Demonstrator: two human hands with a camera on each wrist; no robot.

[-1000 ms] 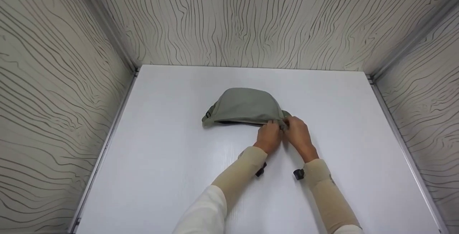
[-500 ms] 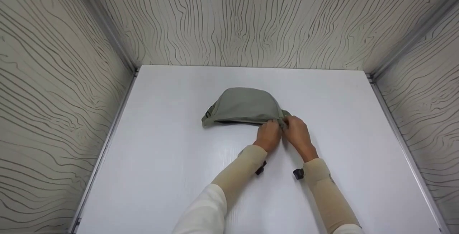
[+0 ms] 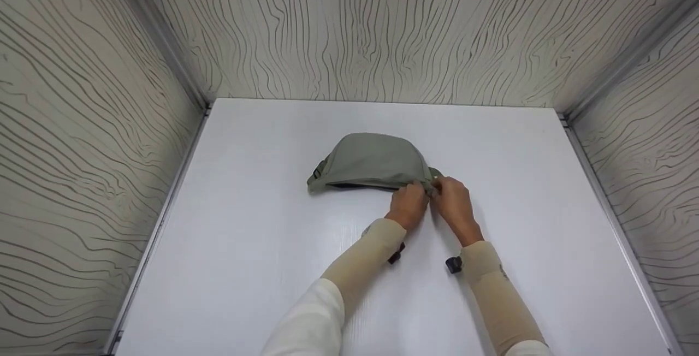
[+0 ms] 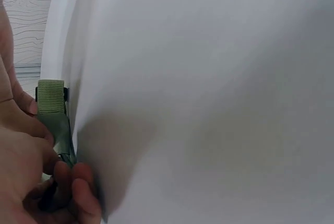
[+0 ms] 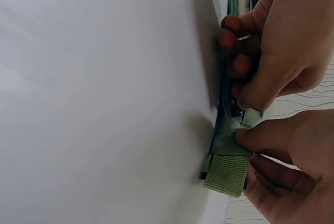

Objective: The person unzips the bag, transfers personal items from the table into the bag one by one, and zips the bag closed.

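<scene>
A grey-green waist bag (image 3: 377, 156) lies on the white table, its curved side away from me and its dark zipper opening along the near edge. At the bag's right end, my left hand (image 3: 408, 206) has its fingers curled on that edge; the zipper (image 5: 238, 113) shows right beside its thumb in the right wrist view. The zipper pull itself is hidden. Close by, my right hand (image 3: 454, 203) pinches the fabric end tab of the bag, where ribbed green webbing (image 5: 228, 174) folds through a dark buckle. The two hands almost touch.
The white table (image 3: 246, 236) meets patterned panels on the left, back and right. A strap with a dark buckle (image 3: 317, 173) sits at the bag's left end. A small black camera (image 3: 453, 264) is worn at the right wrist.
The left hand and forearm have shifted very slightly away from me. The bag and the right hand stay almost where they were.
</scene>
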